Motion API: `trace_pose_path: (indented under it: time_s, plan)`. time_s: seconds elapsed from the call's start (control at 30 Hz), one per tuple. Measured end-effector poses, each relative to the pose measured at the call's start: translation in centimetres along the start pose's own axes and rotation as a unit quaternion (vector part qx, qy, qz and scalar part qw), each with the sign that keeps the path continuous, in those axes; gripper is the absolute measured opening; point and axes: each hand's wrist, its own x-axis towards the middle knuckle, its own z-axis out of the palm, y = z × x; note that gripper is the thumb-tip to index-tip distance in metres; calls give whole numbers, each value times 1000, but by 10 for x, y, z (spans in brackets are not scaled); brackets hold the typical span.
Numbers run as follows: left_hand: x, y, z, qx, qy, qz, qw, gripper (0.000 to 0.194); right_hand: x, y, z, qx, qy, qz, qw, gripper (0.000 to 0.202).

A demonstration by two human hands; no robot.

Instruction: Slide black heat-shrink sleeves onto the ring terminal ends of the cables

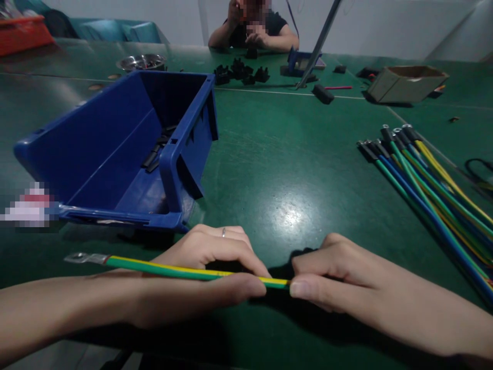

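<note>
A green-and-yellow cable (165, 270) lies across my left forearm, with a metal ring lug (87, 258) on its left end. My left hand (227, 262) pinches the cable between thumb and forefinger close to its right end. Right beside it, my right hand (331, 275) is closed with thumb against forefinger around that right end, so whatever is on the tip is hidden. Behind my left hand stands a blue plastic bin (115, 149), open toward me, with several short black sleeves (156, 154) inside.
A bundle of lugged cables (431, 174) lies on the right of the green table (269, 154). Farther back are black plastic parts (239, 72), a metal bowl (142, 62), a cardboard box (404, 85) and a slanted metal pole (319, 43). Another person (254, 31) sits across the table.
</note>
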Motion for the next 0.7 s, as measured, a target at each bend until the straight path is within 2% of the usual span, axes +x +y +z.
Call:
trace_pose_path:
  time_s: [0.2, 0.3, 0.43, 0.57, 0.7]
  plan:
    - [-2, 1, -1, 8, 60, 9, 998, 18, 1, 11, -6, 98, -57, 25, 993, 74]
    - [-1, -1, 1, 7, 42, 25, 999, 17, 0, 10, -6, 84, -74, 33, 993, 76]
    - [-1, -2, 3, 9, 27, 21, 999, 18, 1, 5, -6, 13, -48, 10, 999, 74]
    - [-1, -1, 3, 12, 37, -28, 999, 17, 3, 7, -7, 62, -85, 21, 994, 67]
    - [0, 1, 1, 18, 35, -50, 998, 26, 0, 6, -6, 95, -100, 19, 990, 54]
